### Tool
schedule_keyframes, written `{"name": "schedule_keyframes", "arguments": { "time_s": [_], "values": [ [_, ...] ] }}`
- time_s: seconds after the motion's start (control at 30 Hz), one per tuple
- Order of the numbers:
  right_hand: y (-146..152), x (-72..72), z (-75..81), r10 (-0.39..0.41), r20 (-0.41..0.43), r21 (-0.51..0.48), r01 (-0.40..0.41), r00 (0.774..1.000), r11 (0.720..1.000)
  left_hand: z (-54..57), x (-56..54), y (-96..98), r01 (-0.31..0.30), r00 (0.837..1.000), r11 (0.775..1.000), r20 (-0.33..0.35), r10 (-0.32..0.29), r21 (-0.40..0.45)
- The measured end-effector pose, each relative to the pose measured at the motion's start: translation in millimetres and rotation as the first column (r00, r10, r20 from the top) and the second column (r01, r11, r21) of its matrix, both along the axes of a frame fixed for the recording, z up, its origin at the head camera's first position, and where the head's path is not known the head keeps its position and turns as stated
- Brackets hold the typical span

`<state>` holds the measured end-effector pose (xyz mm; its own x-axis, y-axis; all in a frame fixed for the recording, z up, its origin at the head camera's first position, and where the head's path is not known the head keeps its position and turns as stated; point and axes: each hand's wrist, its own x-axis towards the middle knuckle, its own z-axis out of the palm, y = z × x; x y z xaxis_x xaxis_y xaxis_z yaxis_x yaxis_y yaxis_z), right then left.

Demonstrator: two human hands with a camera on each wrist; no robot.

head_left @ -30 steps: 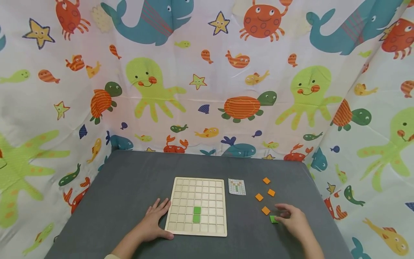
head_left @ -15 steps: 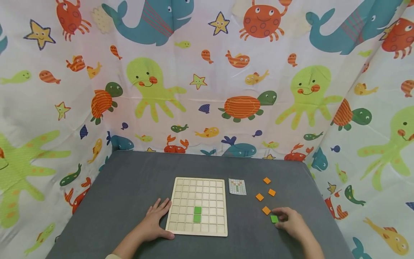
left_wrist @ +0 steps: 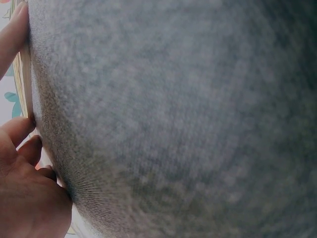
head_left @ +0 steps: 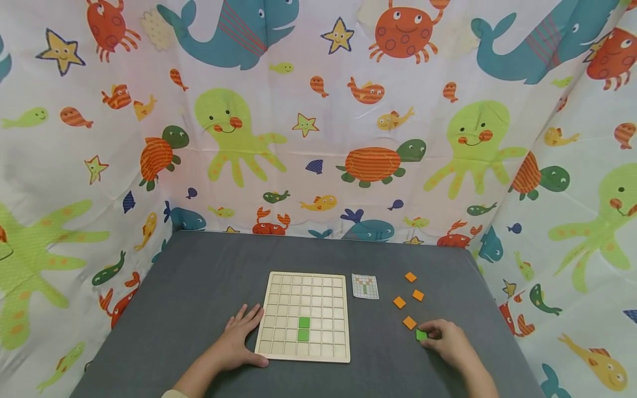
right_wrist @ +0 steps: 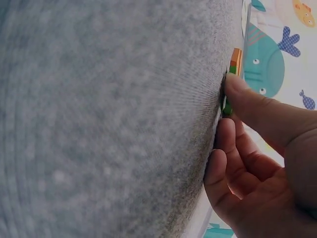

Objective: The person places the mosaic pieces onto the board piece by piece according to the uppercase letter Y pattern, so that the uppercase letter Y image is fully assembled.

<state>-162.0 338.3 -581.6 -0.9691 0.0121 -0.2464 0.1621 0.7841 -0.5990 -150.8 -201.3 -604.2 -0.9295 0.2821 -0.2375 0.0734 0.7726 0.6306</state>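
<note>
My left hand (head_left: pixel 234 344) lies on the table with its fingers spread, fingertips and thumb touching the left edge of the wooden grid board (head_left: pixel 330 359). Two green square tiles, an upper one (head_left: pixel 304 322) and a lower one (head_left: pixel 303 335), sit in adjoining cells of one column. Right of the board, my right hand (head_left: pixel 452 342) pinches a loose green tile (head_left: pixel 421 335) between thumb and fingers, at the table surface. In the right wrist view the thumb covers much of that green tile (right_wrist: pixel 228 108). The left wrist view shows fingers (left_wrist: pixel 17 131) along the board's side.
Several orange tiles (head_left: pixel 410 323) lie scattered on the grey table (head_left: pixel 214 265) beyond the right hand. A small printed pattern card (head_left: pixel 365 287) lies beside the board's upper right corner. A sea-animal curtain (head_left: pixel 318 138) encloses the back and sides.
My right hand's thumb and fingers have come together on the loose green tile, which is now partly covered and tipped slightly. The left hand and the board have stayed put.
</note>
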Motion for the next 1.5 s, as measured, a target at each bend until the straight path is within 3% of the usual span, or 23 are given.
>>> {"name": "schedule_keyframes", "arguments": {
  "time_s": [0.63,0.9,1.33,1.5],
  "values": [
    [-32,1.1,20.1,0.037,-0.192,0.011,-0.036,0.981,0.999,-0.4,0.3,-0.7,0.004,1.000,1.000,-0.013,-0.004,0.005],
    [-55,-8.0,24.1,0.039,-0.222,0.005,-0.039,0.974,0.999,-0.6,0.3,-0.4,0.002,1.000,1.000,-0.015,-0.002,0.003],
    [-94,-14.7,21.0,0.085,-0.242,-0.074,-0.105,0.966,0.992,-0.2,-0.1,-0.9,0.010,1.000,1.000,-0.026,-0.010,0.002],
    [-108,-18.7,17.7,0.123,-0.277,-0.095,-0.154,0.953,0.983,-1.0,-0.1,-1.0,0.007,1.000,1.000,-0.021,-0.007,0.002]
  ]
}}
